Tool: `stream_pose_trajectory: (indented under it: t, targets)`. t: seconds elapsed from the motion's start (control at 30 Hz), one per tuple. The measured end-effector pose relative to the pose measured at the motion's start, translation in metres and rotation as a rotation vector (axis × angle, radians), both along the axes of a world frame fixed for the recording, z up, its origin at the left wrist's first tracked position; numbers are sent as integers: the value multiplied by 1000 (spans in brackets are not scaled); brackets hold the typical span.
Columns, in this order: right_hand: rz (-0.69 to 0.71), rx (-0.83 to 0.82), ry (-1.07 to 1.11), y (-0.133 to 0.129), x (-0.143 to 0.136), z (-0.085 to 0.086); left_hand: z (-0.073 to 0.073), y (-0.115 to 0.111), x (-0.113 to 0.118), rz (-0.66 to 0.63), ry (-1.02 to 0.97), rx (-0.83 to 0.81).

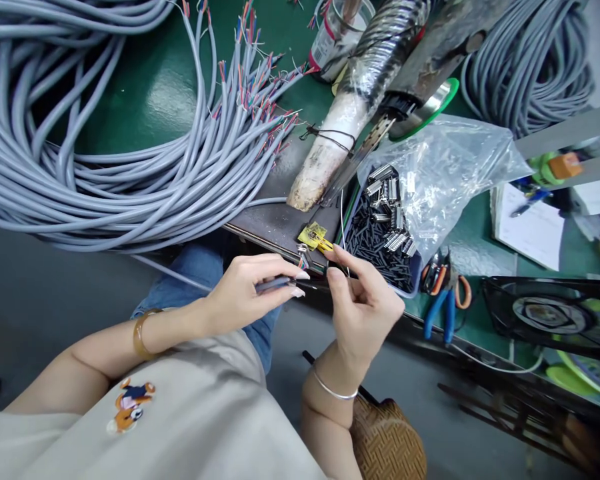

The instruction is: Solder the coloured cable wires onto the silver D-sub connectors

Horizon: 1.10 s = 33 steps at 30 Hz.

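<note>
My left hand (253, 287) is closed on a grey cable (271, 285), thumb and fingers pinching it near its end. Coloured wires show past the fingertips, beside a small metal connector (303, 249) at the bench edge. My right hand (363, 287) is curled with thumb and index finger close together, just right of the connector. Whatever lies between those fingertips is too small to make out. Right by the index fingertip, a yellow holder (316, 237) sits at the bench edge. A bin of short black tubes (380, 247) with metal connectors (393, 207) stands beyond my right hand.
A large bundle of grey cables (180, 193) with stripped ends covers the left. A soldering iron (365, 150) and a wrapped duct (330, 140) point down toward the bench edge. Blue-handled pliers (447, 307), a plastic bag (460, 167), a black fan (550, 313) and coiled cable (525, 67) lie right.
</note>
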State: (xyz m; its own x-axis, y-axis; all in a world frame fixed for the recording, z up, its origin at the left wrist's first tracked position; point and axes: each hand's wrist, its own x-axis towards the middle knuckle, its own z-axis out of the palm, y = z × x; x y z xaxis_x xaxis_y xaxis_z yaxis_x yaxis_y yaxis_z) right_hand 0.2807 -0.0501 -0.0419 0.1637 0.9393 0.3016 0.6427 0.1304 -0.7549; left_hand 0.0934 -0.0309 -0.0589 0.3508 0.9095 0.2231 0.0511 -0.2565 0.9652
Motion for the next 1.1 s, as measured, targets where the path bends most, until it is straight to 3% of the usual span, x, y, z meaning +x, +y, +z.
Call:
stream_pose_trajectory:
  t: [0.13, 0.23, 0.37, 0.53, 0.63, 0.77, 0.93, 1.1]
  targets:
    - [192, -231, 119, 9, 5, 3, -5, -8, 6, 9, 165, 360]
    - [205, -239, 240, 10, 5, 3, -3, -9, 6, 23, 212, 432]
    - [158, -188, 314, 1, -2, 2, 4, -3, 0, -39, 20, 228]
    - [-31, 61, 29, -12, -23, -7, 4, 6, -2, -52, -231, -172]
    - [-67, 101, -64, -12, -30, -12, 2, 8, -1, -9, -283, -338]
    - [-33, 105, 45, -9, -26, -12, 2, 13, -1, 33, -276, -396]
    - [-247, 308, 215, -9, -22, -10, 0, 20, -1, 77, -237, -473]
    - [-96, 196, 127, -9, -24, -19, -2, 23, 1, 83, -235, -464]
